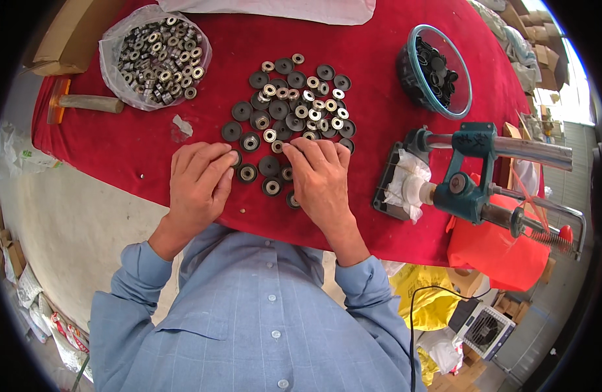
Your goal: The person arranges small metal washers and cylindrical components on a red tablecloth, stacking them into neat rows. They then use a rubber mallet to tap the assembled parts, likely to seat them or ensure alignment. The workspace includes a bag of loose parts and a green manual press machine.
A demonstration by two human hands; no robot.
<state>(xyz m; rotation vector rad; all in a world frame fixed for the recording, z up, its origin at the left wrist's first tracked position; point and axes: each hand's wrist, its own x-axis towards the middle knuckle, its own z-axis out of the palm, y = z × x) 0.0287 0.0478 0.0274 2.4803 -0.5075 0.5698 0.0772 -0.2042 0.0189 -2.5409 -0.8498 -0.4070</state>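
Observation:
Small metal ball bearings (301, 112) and round black caps (241, 111) lie spread over the red cloth before me. Several caps, such as the near one (271, 186), have a bearing seated inside. My left hand (200, 178) is closed at the left edge of the spread, its fingertips and thumb on a black cap (237, 158) that they partly cover. At the middle of the spread, my right hand (319, 175) has its fingers curled down, the tips against a ball bearing (277, 147). Its palm hides the pieces beneath.
A bag-lined bowl of bearings (205, 49) stands at the far left, near a hammer (92, 103) and a cardboard box (75, 32). At the far right is a clear tub of black caps (469, 85). A green hand press (474, 170) stands at the right, beside orange-red cloth (494, 251).

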